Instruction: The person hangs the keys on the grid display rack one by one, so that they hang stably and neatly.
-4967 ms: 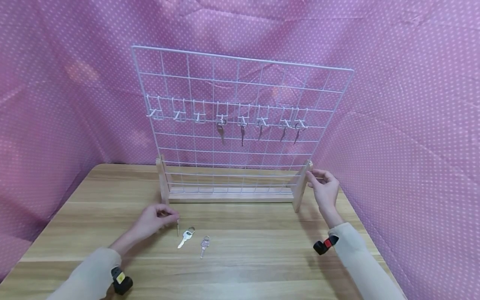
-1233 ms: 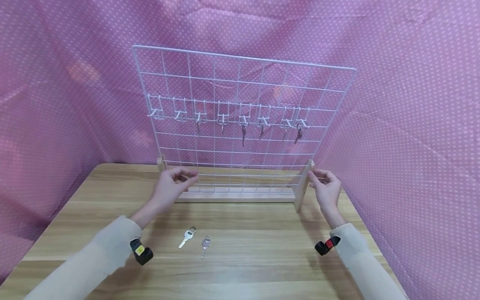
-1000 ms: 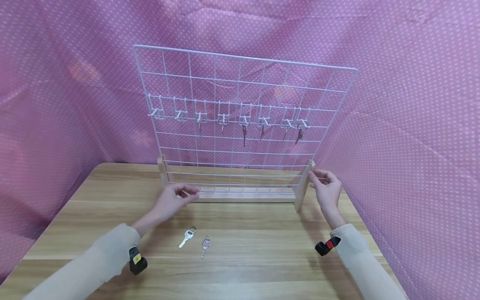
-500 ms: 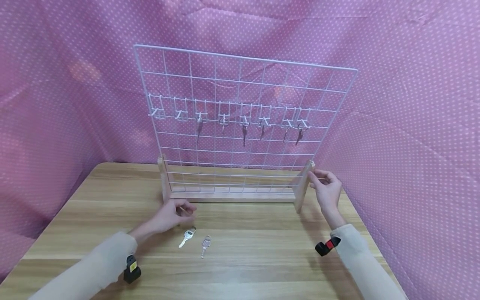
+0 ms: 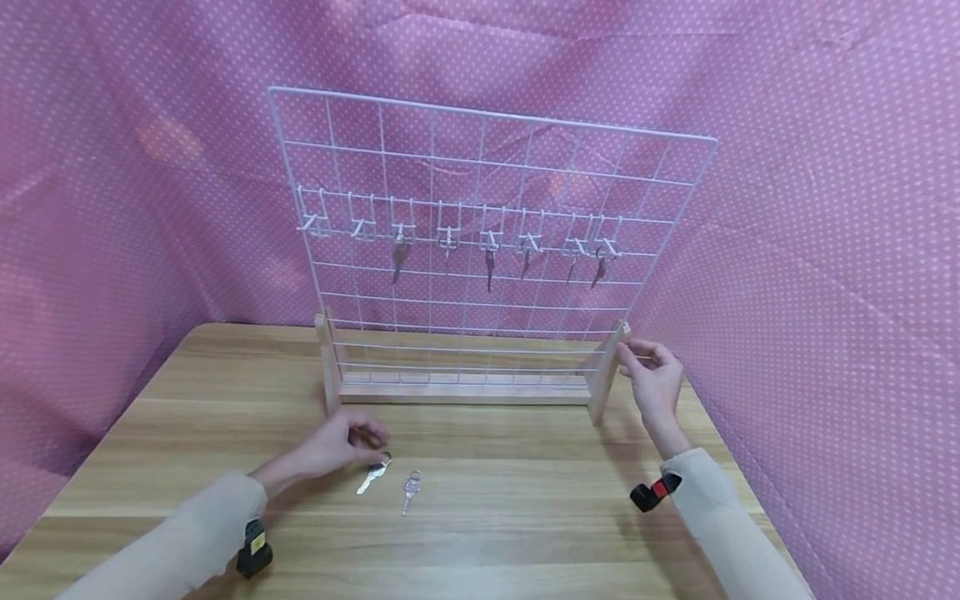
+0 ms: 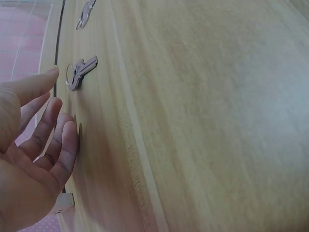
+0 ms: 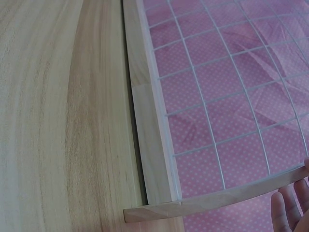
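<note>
My left hand (image 5: 341, 443) is low over the table, fingers loosely bent and thumb apart from them. Its thumb tip is right by the ring of a silver key (image 5: 372, 475); in the left wrist view that key (image 6: 83, 72) lies just past the fingertips. A second key (image 5: 411, 490) with a ring lies to its right. My right hand (image 5: 652, 379) holds the right wooden upright (image 5: 606, 371) of the stand that bears a white wire grid rack (image 5: 480, 158). Its fingers (image 7: 289, 208) touch the upright's outer side in the right wrist view.
White hooks form a row across the grid. Several carry keys, such as a hanging key (image 5: 400, 260) on the third hook from the left; the two leftmost hooks (image 5: 363, 228) are bare. Wooden table (image 5: 525, 500) in front; pink dotted cloth (image 5: 825, 250) around it.
Five seconds ago the left hand pinched a key over the table and the third hook was bare; a key hangs there now. The left hand has come down to the table. The right hand stays put.
</note>
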Demonstrator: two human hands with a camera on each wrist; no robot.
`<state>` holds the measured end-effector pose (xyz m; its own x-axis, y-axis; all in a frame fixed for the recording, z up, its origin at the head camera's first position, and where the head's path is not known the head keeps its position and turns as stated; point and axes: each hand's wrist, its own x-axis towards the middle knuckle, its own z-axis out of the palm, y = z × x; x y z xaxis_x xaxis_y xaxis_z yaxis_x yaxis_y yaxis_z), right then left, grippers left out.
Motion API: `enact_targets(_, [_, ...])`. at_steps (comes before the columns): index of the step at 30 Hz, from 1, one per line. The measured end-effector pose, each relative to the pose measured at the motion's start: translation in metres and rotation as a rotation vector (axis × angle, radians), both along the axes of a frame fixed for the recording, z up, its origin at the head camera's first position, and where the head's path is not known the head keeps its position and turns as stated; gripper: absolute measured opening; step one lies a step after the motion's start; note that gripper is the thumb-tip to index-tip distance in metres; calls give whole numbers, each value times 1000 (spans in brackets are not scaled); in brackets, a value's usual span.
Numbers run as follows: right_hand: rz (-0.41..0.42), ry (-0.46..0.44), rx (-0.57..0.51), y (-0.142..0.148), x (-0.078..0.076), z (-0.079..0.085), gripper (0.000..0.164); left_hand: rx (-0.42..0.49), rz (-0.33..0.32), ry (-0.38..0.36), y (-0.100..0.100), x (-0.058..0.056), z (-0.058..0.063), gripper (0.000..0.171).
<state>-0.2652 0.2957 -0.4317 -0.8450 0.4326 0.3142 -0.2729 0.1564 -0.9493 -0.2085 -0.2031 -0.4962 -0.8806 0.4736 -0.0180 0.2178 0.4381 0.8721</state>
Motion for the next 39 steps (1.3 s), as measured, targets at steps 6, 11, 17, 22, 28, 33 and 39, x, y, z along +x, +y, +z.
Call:
enact_targets(6, [-7, -12, 6, 0, 0, 0, 30, -28, 9, -21, 1, 0, -4, 30])
enact_targets(11, [-3, -12, 5, 0, -1, -1, 29, -74, 3, 6, 1, 2, -7, 27])
enact_targets(17, [-11, -4, -4, 0, -1, -2, 22, -119, -28, 44, 0, 2, -7, 22])
enact_targets(22, [-8, 0, -9, 0, -1, -2, 23, -101, -29, 36, 2, 3, -5, 21])
enact_targets(28, [-8, -1, 6, 0, 0, -1, 27, -84, -30, 41, 1, 3, -5, 15])
enact_targets(33, [-2, -3, 13, 0, 0, 0, 30, -82, -35, 43, -1, 2, -6, 11])
enact_targets(39, [4, -1, 4, -1, 1, 1, 29, -54, -36, 21, -2, 2, -4, 10])
